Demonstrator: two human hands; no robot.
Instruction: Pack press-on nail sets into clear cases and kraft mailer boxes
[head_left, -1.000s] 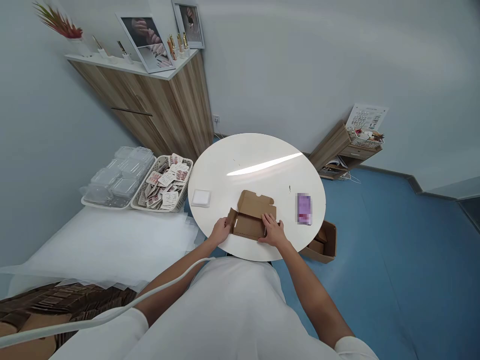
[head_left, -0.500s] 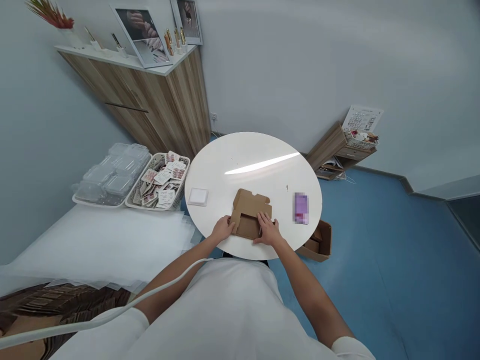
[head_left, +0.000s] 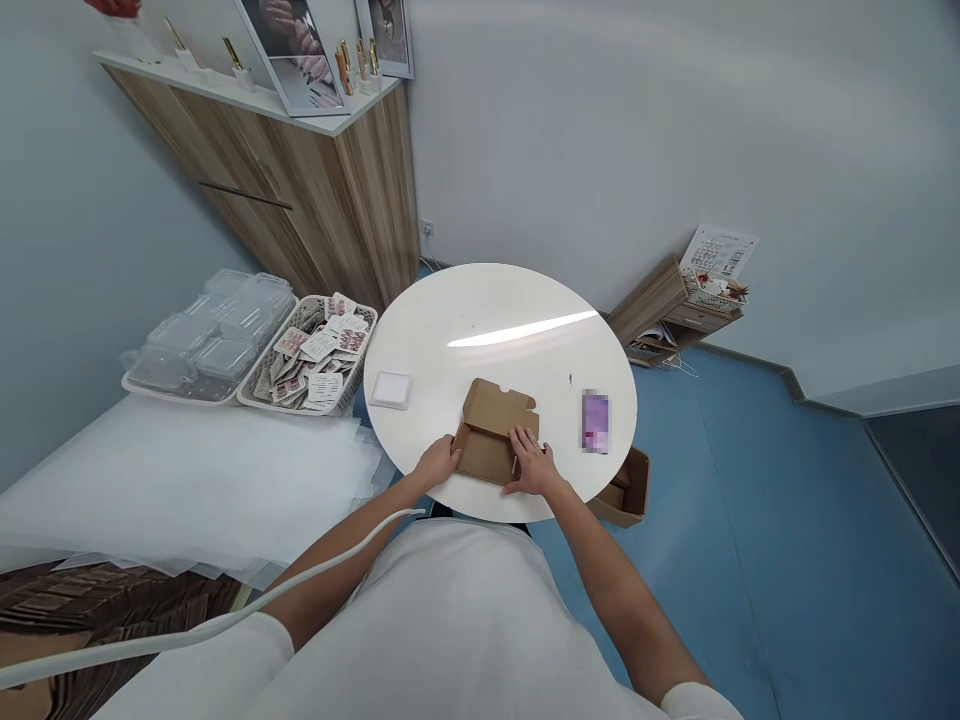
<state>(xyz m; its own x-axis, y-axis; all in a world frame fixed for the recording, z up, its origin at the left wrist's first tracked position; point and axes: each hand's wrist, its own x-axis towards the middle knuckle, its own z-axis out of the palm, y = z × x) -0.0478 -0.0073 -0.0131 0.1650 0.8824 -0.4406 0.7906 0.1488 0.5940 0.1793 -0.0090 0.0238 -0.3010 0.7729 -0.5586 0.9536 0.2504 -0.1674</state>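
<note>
A left hand (head_left: 437,464) grips the side wall of an open cardboard box (head_left: 484,457) on a white tabletop (head_left: 517,290), while a right hand (head_left: 533,468) spreads over its opposite end. Likely light and springy, the box is best held at its stiffer walls.

A round white bench (head_left: 450,310) fills the middle of the frame. On its left part lies a small, flat white item (head_left: 391,390); on its right part, a purple object (head_left: 595,421), pixelated. At left, a basket of printed cards (head_left: 317,352) stands beside a tray of clear plastic boxes (head_left: 214,338). A wood-grain cabinet (head_left: 300,190) with framed pictures (head_left: 300,60) on top occupies the upper left.
</note>
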